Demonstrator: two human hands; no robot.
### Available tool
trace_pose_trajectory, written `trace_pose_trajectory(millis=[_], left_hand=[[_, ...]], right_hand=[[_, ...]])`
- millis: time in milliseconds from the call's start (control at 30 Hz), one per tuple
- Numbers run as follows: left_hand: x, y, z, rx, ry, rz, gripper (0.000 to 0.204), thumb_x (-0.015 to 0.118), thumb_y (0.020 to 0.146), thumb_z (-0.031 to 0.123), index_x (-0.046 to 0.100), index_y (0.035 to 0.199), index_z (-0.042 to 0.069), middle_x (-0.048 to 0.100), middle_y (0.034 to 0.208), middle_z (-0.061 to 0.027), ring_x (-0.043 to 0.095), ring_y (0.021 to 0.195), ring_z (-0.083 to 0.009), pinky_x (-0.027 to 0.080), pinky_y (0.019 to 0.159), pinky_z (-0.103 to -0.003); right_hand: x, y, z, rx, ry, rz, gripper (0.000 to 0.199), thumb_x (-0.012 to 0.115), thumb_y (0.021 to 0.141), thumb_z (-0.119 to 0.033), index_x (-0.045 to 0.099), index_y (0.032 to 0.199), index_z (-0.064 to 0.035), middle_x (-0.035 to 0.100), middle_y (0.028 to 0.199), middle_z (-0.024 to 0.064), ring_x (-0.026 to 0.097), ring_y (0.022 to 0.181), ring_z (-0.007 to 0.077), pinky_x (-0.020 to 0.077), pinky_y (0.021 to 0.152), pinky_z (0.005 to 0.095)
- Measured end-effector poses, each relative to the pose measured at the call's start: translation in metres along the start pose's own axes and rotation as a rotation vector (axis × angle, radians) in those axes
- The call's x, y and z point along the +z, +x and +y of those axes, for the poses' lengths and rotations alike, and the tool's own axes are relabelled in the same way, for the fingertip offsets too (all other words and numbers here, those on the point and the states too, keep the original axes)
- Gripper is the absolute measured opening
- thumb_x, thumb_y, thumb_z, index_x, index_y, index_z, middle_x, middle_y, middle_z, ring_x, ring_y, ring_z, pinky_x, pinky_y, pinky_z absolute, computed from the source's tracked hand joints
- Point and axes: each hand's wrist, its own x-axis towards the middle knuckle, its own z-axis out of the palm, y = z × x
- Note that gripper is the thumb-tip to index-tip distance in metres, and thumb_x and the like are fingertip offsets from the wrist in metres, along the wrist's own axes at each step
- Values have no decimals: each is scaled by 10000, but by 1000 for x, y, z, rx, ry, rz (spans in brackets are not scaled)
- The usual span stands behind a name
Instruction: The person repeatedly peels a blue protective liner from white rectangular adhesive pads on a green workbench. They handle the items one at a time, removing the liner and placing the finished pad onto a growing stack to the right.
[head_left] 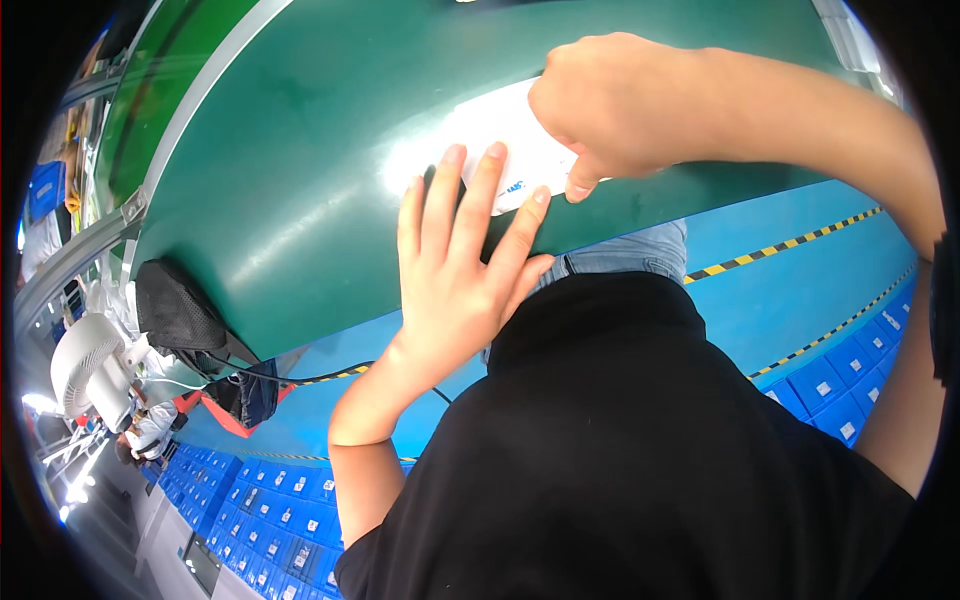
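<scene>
A flat white piece [525, 135], perhaps a packet or folded sheet, lies on the green tabletop [330, 120]. It has small blue print near its front edge, and glare washes out its left part. My left hand [460, 240] is open, fingers spread, with the fingertips at the piece's near left edge. Over the right end of the piece rests my right hand [610, 105], its fingers curled under and its thumb pointing down at the near edge. The palm side of that hand is hidden, so I cannot tell what its fingers hold.
At the table's left corner sit a black mesh bag [180, 305] and a white fan [85, 365]. A metal rail [85, 250] runs along the left. Many blue bins [270, 510] line the blue floor behind me. A dark object touches the far edge.
</scene>
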Motion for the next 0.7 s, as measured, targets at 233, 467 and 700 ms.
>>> trace_pose_trajectory(millis=[233, 467, 700], left_hand=[[-5, 8, -23, 44, -202, -44, 332, 669, 849, 188, 731, 1172, 141, 426, 1485, -230, 322, 1401, -504, 303, 1060, -682], [-1, 9, -20, 41, -211, -10, 306, 668, 853, 186, 741, 1147, 141, 422, 1484, -242, 327, 1398, -518, 291, 1055, -702], [-4, -6, -17, 6, -152, -15, 378, 703, 850, 227, 701, 1221, 160, 451, 1458, -234, 414, 1354, -454, 315, 1075, -655]], right_hand=[[-9, -1, 9, -124, -256, -158, 370, 758, 816, -296, 695, 779, 66, 678, 737, 247, 683, 735, 428, 534, 643, 477], [2, -11, 10, -131, -207, 28, 419, 824, 739, -333, 646, 667, 39, 629, 634, 173, 659, 668, 358, 529, 625, 433], [-2, -19, 14, -170, -178, 12, 418, 795, 777, -327, 624, 684, 43, 626, 653, 188, 648, 671, 379, 525, 623, 446]])
